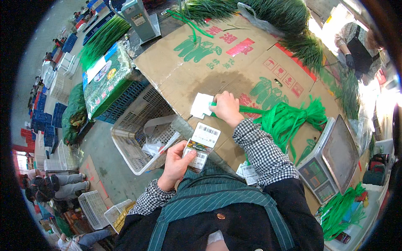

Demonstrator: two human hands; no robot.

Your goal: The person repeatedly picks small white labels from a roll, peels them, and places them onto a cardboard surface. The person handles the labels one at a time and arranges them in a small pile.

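Observation:
My left hand (176, 160) grips several printed labels (206, 135) that bear barcodes, fanned out above the table's near edge. Over the flattened cardboard (185, 75), my right hand (226, 107) pinches a strip of green mesh netting. White tags (201, 105) lie beside its fingertips; I cannot tell whether the strip is fixed to them. From that hand the strip runs right to a bundle of green mesh netting (279, 120), gathered in a tuft at its far end. More barcoded labels (250, 174) hang at the table edge below my right forearm.
A digital scale (329, 160) stands at the right, with loose green netting (340, 213) below it. Leafy green bunches (276, 15) lie at the back. A white plastic crate (135, 168) and a green-wrapped package (110, 81) are on the left. Another person (358, 47) stands at upper right.

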